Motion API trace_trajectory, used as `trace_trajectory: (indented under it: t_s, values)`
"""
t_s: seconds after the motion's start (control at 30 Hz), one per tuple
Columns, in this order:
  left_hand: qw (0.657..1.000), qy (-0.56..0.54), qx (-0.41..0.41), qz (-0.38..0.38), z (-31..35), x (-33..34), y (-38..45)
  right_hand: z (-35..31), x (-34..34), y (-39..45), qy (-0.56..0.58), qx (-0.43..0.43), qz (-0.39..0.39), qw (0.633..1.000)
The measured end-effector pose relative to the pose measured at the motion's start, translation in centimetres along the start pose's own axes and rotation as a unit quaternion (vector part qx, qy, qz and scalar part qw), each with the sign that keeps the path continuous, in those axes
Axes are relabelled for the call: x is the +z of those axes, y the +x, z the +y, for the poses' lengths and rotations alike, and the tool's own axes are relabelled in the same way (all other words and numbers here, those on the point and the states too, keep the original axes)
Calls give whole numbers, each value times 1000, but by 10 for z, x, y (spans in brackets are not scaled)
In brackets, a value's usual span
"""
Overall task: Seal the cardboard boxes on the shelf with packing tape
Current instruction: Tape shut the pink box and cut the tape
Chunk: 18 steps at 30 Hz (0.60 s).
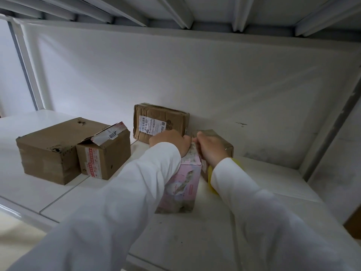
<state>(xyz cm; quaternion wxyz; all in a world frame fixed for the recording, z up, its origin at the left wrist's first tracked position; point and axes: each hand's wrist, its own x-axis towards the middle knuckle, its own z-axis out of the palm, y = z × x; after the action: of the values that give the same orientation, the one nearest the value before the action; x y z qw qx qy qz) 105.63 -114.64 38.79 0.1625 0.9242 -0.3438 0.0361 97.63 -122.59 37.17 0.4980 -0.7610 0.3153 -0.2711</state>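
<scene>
While both your hands meet over the pink box, the brown cartons sit untouched on the white shelf.

From the head camera, your left hand (169,140) rests with curled fingers on the top far edge of the pink box (182,189), which stands upright near the middle of the shelf (244,222). Your right hand (210,148) is closed beside it, fingers bent down at the same top edge; what it pinches I cannot tell. A yellow ring (212,178), perhaps a tape roll, hangs at your right wrist. Just behind your right hand is a small brown box (226,142). A labelled carton (161,122) leans against the back wall. Well to the left, a large carton (50,148) touches a smaller carton (106,155) whose taped flap is lifted.
</scene>
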Motion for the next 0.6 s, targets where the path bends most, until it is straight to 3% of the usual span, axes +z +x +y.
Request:
trace_trajectory:
  t_s: [0.4,0.6]
  values:
    - [1000,-19,5,1,-2,0,-3,-7,0,-2,-140,-48,-51,988]
    - [1000,-6,6,2,-2,1,-3,-19,-13,-2,-94,42,-115,988]
